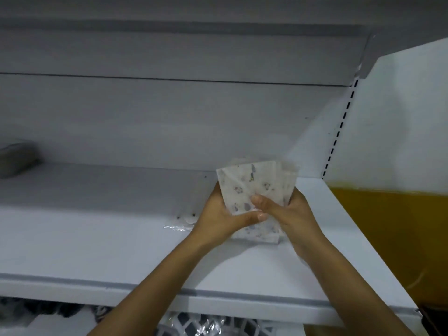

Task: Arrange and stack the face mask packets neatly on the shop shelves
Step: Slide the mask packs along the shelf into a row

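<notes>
Head view shows our left hand (218, 214) and right hand (283, 209) with fingers curled round fanned mask packets (252, 187) just above the shelf (121, 238); we judge the slippery, uneven packets could slide apart when released.

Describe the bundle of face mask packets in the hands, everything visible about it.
The face mask packets form a small fanned bundle of flat, clear-looking plastic sleeves over white masks printed with small grey-blue figures. They are held roughly upright, tilted back, over the right part of the white shelf. The left hand grips the bundle's left edge, thumb across the front; the right hand grips the right side. The lower edges seem to reach the shelf, though contact is unclear.
</notes>
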`<action>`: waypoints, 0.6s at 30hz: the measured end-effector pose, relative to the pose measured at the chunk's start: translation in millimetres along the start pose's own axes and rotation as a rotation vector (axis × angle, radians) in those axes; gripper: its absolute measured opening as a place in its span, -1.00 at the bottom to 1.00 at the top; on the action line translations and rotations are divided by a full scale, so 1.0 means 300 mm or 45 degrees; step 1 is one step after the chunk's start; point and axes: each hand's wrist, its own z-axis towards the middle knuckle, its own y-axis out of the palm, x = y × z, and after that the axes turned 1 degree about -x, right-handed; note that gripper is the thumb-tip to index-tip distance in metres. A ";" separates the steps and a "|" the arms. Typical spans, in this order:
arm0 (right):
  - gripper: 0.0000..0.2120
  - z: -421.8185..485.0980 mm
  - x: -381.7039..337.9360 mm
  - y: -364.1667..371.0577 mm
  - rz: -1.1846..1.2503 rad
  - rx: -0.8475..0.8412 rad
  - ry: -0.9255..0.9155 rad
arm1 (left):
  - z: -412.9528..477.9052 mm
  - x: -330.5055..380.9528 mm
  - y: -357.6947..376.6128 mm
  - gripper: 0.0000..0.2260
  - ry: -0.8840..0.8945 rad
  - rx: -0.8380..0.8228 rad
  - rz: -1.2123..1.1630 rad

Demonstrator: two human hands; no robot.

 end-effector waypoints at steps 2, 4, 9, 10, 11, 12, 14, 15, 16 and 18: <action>-0.45 -0.011 -0.010 0.006 0.029 0.029 -0.024 | 0.014 0.022 0.028 -0.45 0.028 0.114 0.015; -0.39 -0.018 -0.022 -0.005 0.082 0.100 -0.056 | 0.027 0.025 0.047 -0.34 0.028 0.163 -0.038; -0.44 -0.050 -0.006 -0.020 0.142 0.157 0.016 | 0.007 0.026 0.083 -0.49 -0.040 -0.122 0.051; -0.49 -0.054 -0.014 -0.020 0.165 0.144 0.006 | 0.013 0.028 0.090 -0.51 -0.006 -0.095 0.050; -0.51 -0.052 -0.025 -0.023 0.176 0.126 -0.011 | 0.023 0.031 0.092 -0.52 0.018 -0.053 0.054; -0.54 -0.049 -0.036 -0.023 0.156 0.109 -0.023 | 0.033 0.034 0.090 -0.52 0.011 -0.030 0.060; -0.60 -0.046 -0.035 -0.022 0.096 0.135 0.001 | 0.037 0.029 0.078 -0.48 -0.032 -0.075 0.133; -0.64 -0.048 -0.028 -0.022 0.118 0.176 0.029 | 0.028 0.013 0.067 -0.42 -0.053 -0.118 0.198; -0.69 -0.050 -0.018 -0.025 0.197 0.230 0.054 | 0.015 -0.003 0.056 -0.35 -0.076 -0.134 0.230; -0.81 -0.054 -0.008 -0.040 0.562 0.272 0.103 | -0.013 -0.042 0.031 -0.33 -0.083 -0.004 0.104</action>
